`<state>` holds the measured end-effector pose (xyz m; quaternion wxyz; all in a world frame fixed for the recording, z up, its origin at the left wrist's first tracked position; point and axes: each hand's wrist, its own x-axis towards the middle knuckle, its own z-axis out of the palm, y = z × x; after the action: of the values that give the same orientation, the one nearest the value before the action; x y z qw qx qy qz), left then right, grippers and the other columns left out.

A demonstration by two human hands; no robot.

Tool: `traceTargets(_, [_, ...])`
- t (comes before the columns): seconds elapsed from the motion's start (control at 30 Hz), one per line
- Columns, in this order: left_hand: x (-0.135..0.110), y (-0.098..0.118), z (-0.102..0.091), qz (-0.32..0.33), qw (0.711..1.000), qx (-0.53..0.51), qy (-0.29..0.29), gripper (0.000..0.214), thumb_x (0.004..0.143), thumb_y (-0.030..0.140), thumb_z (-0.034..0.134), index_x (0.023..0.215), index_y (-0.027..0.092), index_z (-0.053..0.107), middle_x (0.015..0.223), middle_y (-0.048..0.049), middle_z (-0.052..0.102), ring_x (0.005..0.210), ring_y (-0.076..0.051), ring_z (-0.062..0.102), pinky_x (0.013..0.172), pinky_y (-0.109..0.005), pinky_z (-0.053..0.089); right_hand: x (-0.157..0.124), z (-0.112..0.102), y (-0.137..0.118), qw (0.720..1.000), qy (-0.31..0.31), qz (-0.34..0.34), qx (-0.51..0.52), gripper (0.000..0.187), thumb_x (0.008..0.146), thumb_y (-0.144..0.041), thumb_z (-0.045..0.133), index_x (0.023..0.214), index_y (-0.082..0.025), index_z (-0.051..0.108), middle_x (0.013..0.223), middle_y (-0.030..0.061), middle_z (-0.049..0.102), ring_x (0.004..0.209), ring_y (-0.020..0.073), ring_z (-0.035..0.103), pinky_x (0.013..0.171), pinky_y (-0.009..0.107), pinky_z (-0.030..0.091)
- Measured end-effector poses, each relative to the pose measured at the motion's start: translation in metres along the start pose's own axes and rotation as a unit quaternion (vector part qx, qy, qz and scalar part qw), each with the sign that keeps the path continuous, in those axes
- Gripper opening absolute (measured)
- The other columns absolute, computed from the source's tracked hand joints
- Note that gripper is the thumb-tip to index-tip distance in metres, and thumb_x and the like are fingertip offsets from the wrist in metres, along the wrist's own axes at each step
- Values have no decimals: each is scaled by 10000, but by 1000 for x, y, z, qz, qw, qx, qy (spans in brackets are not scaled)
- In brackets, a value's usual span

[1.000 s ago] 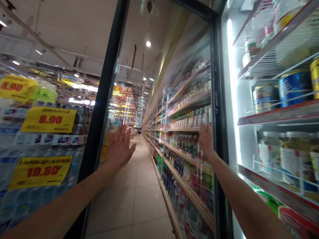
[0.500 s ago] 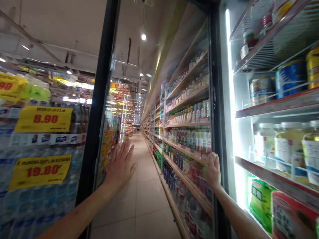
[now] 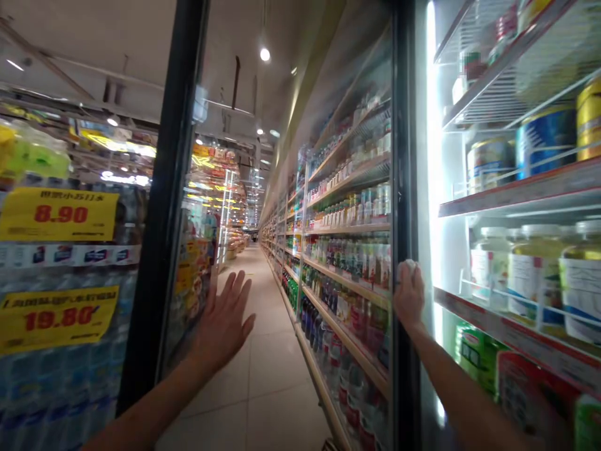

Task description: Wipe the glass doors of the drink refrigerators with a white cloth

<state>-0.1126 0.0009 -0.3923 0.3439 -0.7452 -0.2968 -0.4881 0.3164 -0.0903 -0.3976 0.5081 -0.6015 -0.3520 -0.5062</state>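
A glass fridge door [image 3: 277, 376] with a dark frame [image 3: 162, 188] stands swung open before me. My left hand [image 3: 226, 319] lies flat against the pane, fingers spread, holding nothing. At the door's right edge, my right hand [image 3: 409, 299] is closed on a crumpled white cloth [image 3: 407, 265], of which only a small part shows above the fingers. That hand is at the dark right-hand frame [image 3: 404, 188], where the pane ends. The long aisle of bottles appears in the glass; whether reflected or seen through, I cannot tell.
To the right are lit fridge shelves [image 3: 511, 188] with cans, bottles [image 3: 533, 269] and a green pack [image 3: 479, 351]. Packs of water bottles [image 3: 61, 382] stand stacked at the left under yellow price signs [image 3: 59, 214]. A bright light strip [image 3: 432, 156] runs beside the door.
My right hand has moved up and right, from the glass onto the frame, with the white cloth. My left hand stays flat on the pane. The view has shifted slightly.
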Motion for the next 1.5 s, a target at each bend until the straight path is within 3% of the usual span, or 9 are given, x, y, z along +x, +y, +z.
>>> traceTargets(0.13, [0, 2, 4, -10, 1000, 0, 11, 576, 836, 373, 390, 1335, 86, 389, 1448, -145, 318, 1375, -262, 210, 1129, -475, 125, 33, 0, 13, 999, -10, 18, -31, 470, 848, -166, 302, 1276, -96, 483, 1382, 200, 369, 1263, 308, 355, 985, 515, 371])
traceTargets(0.3, [1, 0, 1, -11, 1000, -10, 4, 560, 836, 365, 381, 1321, 87, 411, 1442, -140, 331, 1370, -256, 228, 1127, -464, 135, 39, -7, 14, 998, -40, -17, -40, 462, 812, -84, 307, 1196, -115, 562, 1279, 157, 491, 1220, 263, 411, 999, 455, 373])
traceTargets(0.43, [0, -5, -9, 5, 999, -8, -38, 530, 832, 339, 385, 1310, 116, 432, 1450, -126, 318, 1366, -245, 242, 1118, -458, 173, 39, -9, 0, 999, -22, -24, -25, 475, 806, -92, 314, 1234, -129, 518, 1316, 148, 456, 1248, 252, 373, 1009, 483, 361])
traceTargets(0.57, [-1, -1, -13, -4, 998, -11, -63, 569, 806, 319, 419, 1333, 107, 398, 1462, -125, 293, 1375, -256, 213, 1124, -464, 154, 40, 11, -21, 998, -46, -48, 5, 494, 810, -122, 345, 1276, -188, 496, 1399, 91, 380, 1280, 194, 356, 1041, 376, 366])
traceTargets(0.7, [-17, 10, -6, 3, 996, -17, -85, 599, 798, 309, 441, 1348, 85, 368, 1478, -132, 250, 1386, -258, 169, 1134, -457, 120, -1, 24, -23, 999, -33, 12, 25, 530, 823, -125, 307, 1337, -173, 430, 1432, 118, 324, 1328, 216, 292, 1054, 418, 353])
traceTargets(0.93, [-93, 26, 17, 88, 990, -39, -105, 497, 801, 268, 430, 1284, 163, 476, 1397, -79, 422, 1352, -204, 278, 1144, -393, 78, -164, -16, -2, 997, -72, 37, 17, 545, 839, -159, 286, 1376, -209, 365, 1366, 110, 403, 1305, 239, 340, 982, 471, 434])
traceTargets(1.17, [-103, 38, 21, 63, 992, -37, -107, 526, 793, 265, 446, 1307, 151, 446, 1397, -98, 417, 1359, -215, 262, 1140, -420, 97, -110, 6, -18, 991, -45, 121, 38, 542, 842, -134, 288, 1377, -159, 372, 1473, 131, 250, 1360, 263, 240, 1064, 490, 326])
traceTargets(1.4, [-123, 39, 20, 67, 991, -42, -111, 511, 791, 255, 437, 1293, 163, 465, 1392, -68, 429, 1344, -185, 295, 1148, -363, 58, -181, -12, -73, 977, -145, -88, 126, 601, 858, -119, 320, 1425, -303, 249, 1492, 52, 239, 1377, 260, 209, 1056, 535, 326])
traceTargets(1.5, [-130, 37, 19, 73, 990, -40, -110, 506, 790, 245, 430, 1288, 170, 470, 1383, -60, 444, 1337, -177, 310, 1148, -354, 61, -146, -8, -73, 991, -92, 28, 94, 567, 861, -143, 297, 1424, -200, 273, 1494, 103, 217, 1381, 270, 188, 1082, 535, 279])
